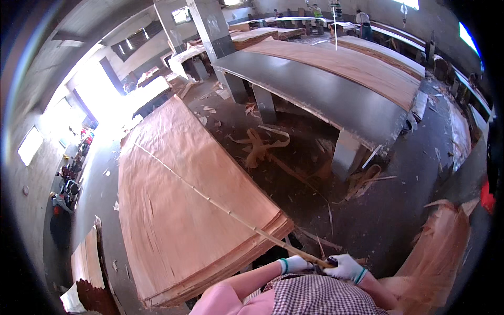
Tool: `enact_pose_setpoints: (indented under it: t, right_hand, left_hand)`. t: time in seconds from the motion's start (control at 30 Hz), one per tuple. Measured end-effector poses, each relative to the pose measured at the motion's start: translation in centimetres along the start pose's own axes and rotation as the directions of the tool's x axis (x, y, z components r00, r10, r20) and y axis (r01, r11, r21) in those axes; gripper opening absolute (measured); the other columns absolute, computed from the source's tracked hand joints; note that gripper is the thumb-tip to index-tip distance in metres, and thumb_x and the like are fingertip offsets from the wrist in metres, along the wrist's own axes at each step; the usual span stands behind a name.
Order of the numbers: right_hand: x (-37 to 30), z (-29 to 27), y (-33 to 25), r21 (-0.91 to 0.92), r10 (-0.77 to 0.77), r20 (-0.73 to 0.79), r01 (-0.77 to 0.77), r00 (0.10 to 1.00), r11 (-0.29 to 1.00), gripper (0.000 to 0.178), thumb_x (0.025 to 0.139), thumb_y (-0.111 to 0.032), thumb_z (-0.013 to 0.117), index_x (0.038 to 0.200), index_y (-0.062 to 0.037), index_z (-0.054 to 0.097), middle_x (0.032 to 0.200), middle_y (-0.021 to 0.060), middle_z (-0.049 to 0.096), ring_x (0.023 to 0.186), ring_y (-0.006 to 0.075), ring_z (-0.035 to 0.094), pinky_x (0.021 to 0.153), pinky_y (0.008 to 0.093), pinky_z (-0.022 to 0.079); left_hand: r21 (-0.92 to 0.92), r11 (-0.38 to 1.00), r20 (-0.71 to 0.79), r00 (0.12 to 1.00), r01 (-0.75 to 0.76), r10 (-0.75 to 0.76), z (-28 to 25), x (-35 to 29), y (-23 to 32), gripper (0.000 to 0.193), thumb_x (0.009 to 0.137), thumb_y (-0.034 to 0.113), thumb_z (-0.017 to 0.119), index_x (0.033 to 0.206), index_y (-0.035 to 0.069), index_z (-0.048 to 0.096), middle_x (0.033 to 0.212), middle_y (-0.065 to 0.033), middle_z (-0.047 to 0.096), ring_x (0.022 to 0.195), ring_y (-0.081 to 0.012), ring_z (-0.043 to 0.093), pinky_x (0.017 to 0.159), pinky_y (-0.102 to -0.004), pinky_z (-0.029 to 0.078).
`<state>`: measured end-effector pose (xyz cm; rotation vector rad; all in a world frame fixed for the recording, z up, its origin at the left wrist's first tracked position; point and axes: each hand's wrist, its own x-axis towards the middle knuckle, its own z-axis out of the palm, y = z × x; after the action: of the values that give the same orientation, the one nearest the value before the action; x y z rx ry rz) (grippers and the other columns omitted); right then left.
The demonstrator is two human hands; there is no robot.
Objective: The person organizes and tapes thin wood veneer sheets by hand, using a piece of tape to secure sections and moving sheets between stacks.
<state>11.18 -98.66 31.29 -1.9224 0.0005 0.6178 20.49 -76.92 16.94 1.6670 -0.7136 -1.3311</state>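
A long, thin bamboo pole [210, 200] slants across a large stack of reddish wood veneer sheets [184, 210]. Its thick end is at my body, and its thin tip reaches toward the stack's far left. My right hand [345, 268], in a white glove with a green cuff and dark fingertips, is closed around the thick end. Close beside it, my left hand [295, 264] in a matching glove is bent in at the pole, its fingers partly hidden. The top sheet lies mostly flat, with ripples and splits along its left part.
A long dark-topped table [304, 84] stands beyond, carrying another veneer sheet [341, 65]. Veneer scraps [260, 149] litter the floor between. Loose veneer [438, 252] lies at my right, and more sheets [86, 257] at the left. People work at the far end.
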Motion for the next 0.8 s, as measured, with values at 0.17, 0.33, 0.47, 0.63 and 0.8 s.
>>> enact_pose_setpoints:
  t: [0.17,0.33,0.47,0.63,0.8]
  right_hand:
    - [-2.7,-5.9,4.4,0.382,0.112,0.051,-0.123,0.992,0.916,0.029,0.079,-0.015,0.074,0.102,0.0018,0.067,0.083,-0.0001,0.063,0.078,0.0085,0.054,0.073,0.0258,0.045]
    - [2.4,-11.9,5.1,0.198,-0.038,-0.156,0.069,0.987,0.978,0.024,0.079,-0.017,0.071,0.09,0.0027,0.063,0.072,0.0052,0.061,0.069,0.01,0.054,0.063,0.0297,0.046]
    - [8.4,-16.9,3.5,0.116,-0.133,-0.241,0.164,0.962,0.98,0.024,0.078,-0.018,0.069,0.089,0.0027,0.062,0.066,0.0077,0.058,0.063,0.0127,0.055,0.06,0.03,0.046]
    - [13.6,-21.8,2.4,0.132,-0.115,-0.25,0.152,0.961,0.98,0.019,0.08,-0.013,0.069,0.089,0.0031,0.064,0.073,0.0036,0.062,0.068,0.0112,0.057,0.063,0.0286,0.046]
    - [18.0,-25.2,2.0,0.24,-0.011,-0.192,0.058,0.981,0.969,0.015,0.08,-0.012,0.07,0.088,-0.0003,0.067,0.075,0.0014,0.063,0.067,0.0116,0.057,0.062,0.0271,0.046]
  left_hand:
    - [-0.868,0.466,-0.243,0.966,-0.175,-0.089,-0.1,-0.8,7.8,0.048,0.091,0.008,0.053,0.137,0.002,0.04,0.119,-0.014,0.061,0.104,-0.0228,0.061,0.086,-0.0338,0.053]
    - [-0.835,0.417,-0.515,0.778,-0.36,-0.36,-2.8,1.4,8.8,0.038,0.093,0.004,0.046,0.131,0.005,0.046,0.117,-0.0131,0.062,0.095,-0.023,0.064,0.078,-0.0336,0.054]
    - [-0.796,0.442,-0.594,0.674,-0.414,-0.439,-4.6,3.1,8.4,0.036,0.094,0.006,0.047,0.13,0.005,0.047,0.115,-0.0123,0.063,0.095,-0.0232,0.064,0.078,-0.0355,0.054]
    - [-0.824,0.351,-0.566,0.657,-0.444,-0.498,-8.7,8.2,12.1,0.035,0.094,0.01,0.048,0.128,0.006,0.049,0.112,-0.0113,0.064,0.091,-0.0217,0.064,0.077,-0.0348,0.052]
    - [-0.781,0.382,-0.617,0.705,-0.494,-0.35,-13.8,15.7,8.4,0.033,0.094,0.01,0.049,0.127,0.006,0.051,0.109,-0.0108,0.065,0.091,-0.0208,0.064,0.078,-0.0336,0.051]
